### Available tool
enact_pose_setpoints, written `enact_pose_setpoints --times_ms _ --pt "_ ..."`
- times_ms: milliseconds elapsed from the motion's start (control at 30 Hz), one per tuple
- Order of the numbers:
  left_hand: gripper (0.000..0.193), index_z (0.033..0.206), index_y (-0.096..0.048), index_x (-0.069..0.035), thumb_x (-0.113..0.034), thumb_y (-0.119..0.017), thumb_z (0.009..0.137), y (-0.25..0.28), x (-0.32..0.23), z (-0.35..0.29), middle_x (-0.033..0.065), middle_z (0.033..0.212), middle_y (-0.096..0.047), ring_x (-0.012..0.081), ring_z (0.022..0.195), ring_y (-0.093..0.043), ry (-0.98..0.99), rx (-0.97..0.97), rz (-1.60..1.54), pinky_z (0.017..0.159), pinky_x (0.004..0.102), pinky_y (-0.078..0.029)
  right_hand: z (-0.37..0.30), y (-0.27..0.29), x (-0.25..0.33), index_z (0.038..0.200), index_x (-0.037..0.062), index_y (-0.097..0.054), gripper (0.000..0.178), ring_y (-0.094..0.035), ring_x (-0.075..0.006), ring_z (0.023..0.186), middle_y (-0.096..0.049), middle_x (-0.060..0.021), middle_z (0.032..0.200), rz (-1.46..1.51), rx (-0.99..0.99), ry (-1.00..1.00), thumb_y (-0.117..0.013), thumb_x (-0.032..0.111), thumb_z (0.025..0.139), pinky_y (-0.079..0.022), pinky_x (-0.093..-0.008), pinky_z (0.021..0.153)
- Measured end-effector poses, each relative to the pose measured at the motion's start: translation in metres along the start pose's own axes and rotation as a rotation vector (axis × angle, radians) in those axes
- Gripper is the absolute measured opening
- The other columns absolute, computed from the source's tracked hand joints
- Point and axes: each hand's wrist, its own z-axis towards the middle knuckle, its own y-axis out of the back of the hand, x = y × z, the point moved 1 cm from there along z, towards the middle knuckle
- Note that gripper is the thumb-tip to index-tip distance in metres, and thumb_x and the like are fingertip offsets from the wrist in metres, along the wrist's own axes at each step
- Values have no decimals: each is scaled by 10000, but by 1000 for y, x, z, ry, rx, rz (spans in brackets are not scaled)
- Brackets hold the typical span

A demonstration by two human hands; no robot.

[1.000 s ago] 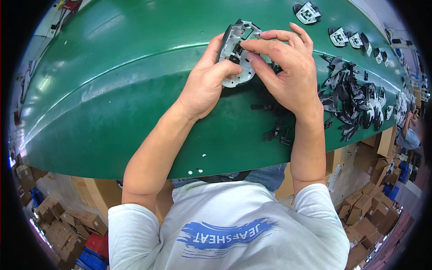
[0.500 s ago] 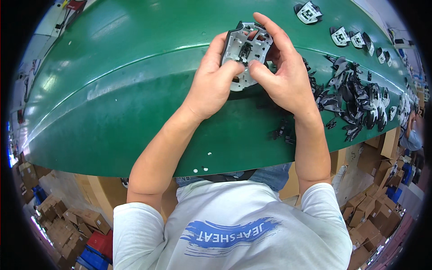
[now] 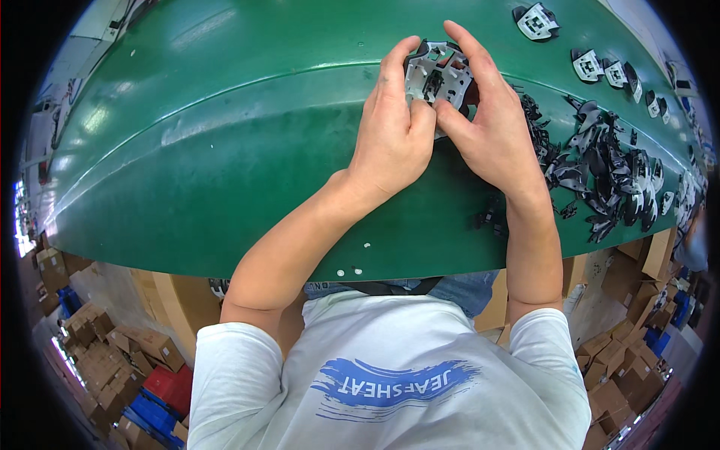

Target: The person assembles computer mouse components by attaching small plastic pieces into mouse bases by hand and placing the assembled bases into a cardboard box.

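Observation:
Between my two hands is a white and black molded plastic shell (image 3: 453, 78), its ribbed inner side facing up, with a small black piece (image 3: 433, 85) in its middle. My left hand (image 3: 394, 124) is closed on the shell's left side, fingers along the outer edge and thumb over the near part. My right hand (image 3: 491, 124) grips the right side, thumb pressed near the left thumb, index finger stretched past the far edge. The shell is held above the green table (image 3: 247, 187). Its near end is mostly hidden behind my thumbs and palms.
To the right lies a heap of black plastic parts (image 3: 600, 161). Several white and black shells (image 3: 537, 24) stand in a row at the far right. Small black pieces (image 3: 491, 216) lie beside my right forearm, and tiny white bits (image 3: 358, 271) near the front edge. Cardboard boxes (image 3: 161, 349) are below.
The view has shifted slightly, so things appear further right. My left hand has turned over the shell's near part, covering more of it, with its fingers further up the side.

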Motion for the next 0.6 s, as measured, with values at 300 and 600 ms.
enact_pose_setpoints --times_ms 300,600 --pt "641 1584 -374 18 26 -501 956 5 9 3 188 1374 -647 266 1201 -660 9 54 103 1038 397 -528 3 -4 -7 1619 30 -400 788 -699 -361 1173 -653 -231 1375 -61 -37 99 -686 14 886 -559 -423 1011" --pt "611 1654 -362 -73 -446 -406 1172 32 -32 9 120 1523 -573 237 1314 -635 462 365 -723 1052 409 -567 1 13 9 1658 10 -380 835 -651 -166 1194 -637 -101 1388 670 -5 -191 -712 -43 894 -533 -319 1041"
